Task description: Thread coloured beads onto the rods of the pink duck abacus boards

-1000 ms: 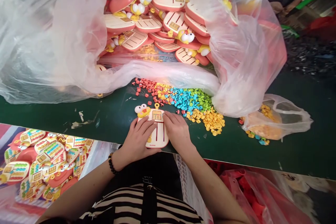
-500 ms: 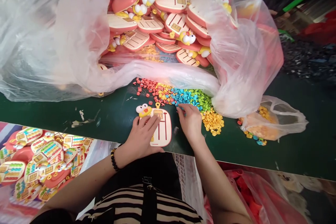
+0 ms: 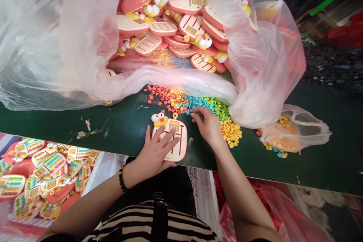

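My left hand (image 3: 157,146) lies on a cream toy board (image 3: 183,145) with a pink edge, dark slots and a yellow duck head. Its fingers are spread flat over the board's left part and hide some of the slots. Close to the blue part of the heap of small plastic pieces (image 3: 195,103), my right hand (image 3: 209,125) has thumb and forefinger pinched together. Whatever is between those fingertips is too small to make out. Red, yellow, blue and green pieces make up the heap, with yellow round ones (image 3: 231,133) to its right.
A large clear plastic bag (image 3: 70,45) full of similar slotted boards (image 3: 185,0) covers the back of the green table (image 3: 312,166). At right lies a small bag of yellow pieces (image 3: 286,132). Boards with coloured pieces fitted (image 3: 51,164) are piled at lower left.
The toy board has shifted slightly right and toward me. My left hand's fingers have spread wider on it. The right hand remains at the blue pieces, its wrist moved a little right.
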`<state>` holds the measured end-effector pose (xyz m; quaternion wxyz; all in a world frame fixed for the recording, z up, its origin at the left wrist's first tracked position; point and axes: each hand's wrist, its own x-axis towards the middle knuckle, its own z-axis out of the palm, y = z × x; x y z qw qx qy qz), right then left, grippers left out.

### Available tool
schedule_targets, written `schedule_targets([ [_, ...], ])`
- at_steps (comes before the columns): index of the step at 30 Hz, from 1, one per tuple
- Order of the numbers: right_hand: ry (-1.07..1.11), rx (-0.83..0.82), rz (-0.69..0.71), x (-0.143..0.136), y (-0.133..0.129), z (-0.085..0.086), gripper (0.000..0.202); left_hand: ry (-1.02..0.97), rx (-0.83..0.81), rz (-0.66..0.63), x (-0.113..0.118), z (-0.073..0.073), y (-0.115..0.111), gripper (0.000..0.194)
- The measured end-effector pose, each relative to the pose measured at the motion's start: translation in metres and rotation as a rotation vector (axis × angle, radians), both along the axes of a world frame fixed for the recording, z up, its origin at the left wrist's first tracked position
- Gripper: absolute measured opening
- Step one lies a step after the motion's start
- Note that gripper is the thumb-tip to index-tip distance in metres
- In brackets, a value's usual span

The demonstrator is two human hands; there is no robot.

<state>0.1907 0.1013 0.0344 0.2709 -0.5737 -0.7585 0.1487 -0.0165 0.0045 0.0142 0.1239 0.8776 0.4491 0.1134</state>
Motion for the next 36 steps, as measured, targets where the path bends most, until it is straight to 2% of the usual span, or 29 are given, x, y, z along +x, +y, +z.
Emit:
schedule_targets([
  [3, 0.289, -0.062, -0.03, -0.01, -0.016, -0.004, 0.018, 0.014, -0.035, -0.008, 0.001, 0.006, 0.003, 0.074],
  [8, 0.519, -0.058, -0.185, -0.021, -0.023, -0.013, 0.02, 0.005, -0.048, -0.014, 0.001, 0.013, 0.013, 0.089],
  [11, 0.603, -0.076, -0.245, -0.016, -0.027, -0.012, 0.021, -0.04, -0.045, -0.042, 0.0, 0.009, 0.013, 0.086],
  [15, 0.699, -0.144, -0.324, -0.007, -0.034, -0.017, 0.024, -0.106, -0.015, 0.023, 0.001, 0.0, 0.009, 0.08],
  [19, 0.789, -0.227, -0.373, -0.003, -0.031, -0.022, 0.027, -0.111, 0.043, 0.043, 0.007, -0.002, 0.009, 0.081],
  [23, 0.697, -0.205, -0.258, -0.012, -0.028, -0.019, 0.021, -0.122, 0.073, 0.041, 0.008, -0.003, 0.008, 0.079],
  [27, 0.476, -0.131, -0.093, -0.022, -0.03, -0.016, 0.016, -0.15, 0.09, 0.06, 0.008, -0.006, 0.005, 0.074],
  [31, 0.268, -0.09, -0.028, -0.024, -0.027, -0.016, 0.016, -0.157, 0.103, 0.064, 0.008, -0.007, 0.004, 0.068],
  [36, 0.25, -0.131, 0.046, -0.021, -0.019, -0.016, 0.02, -0.154, 0.107, 0.076, 0.009, -0.007, 0.004, 0.069],
])
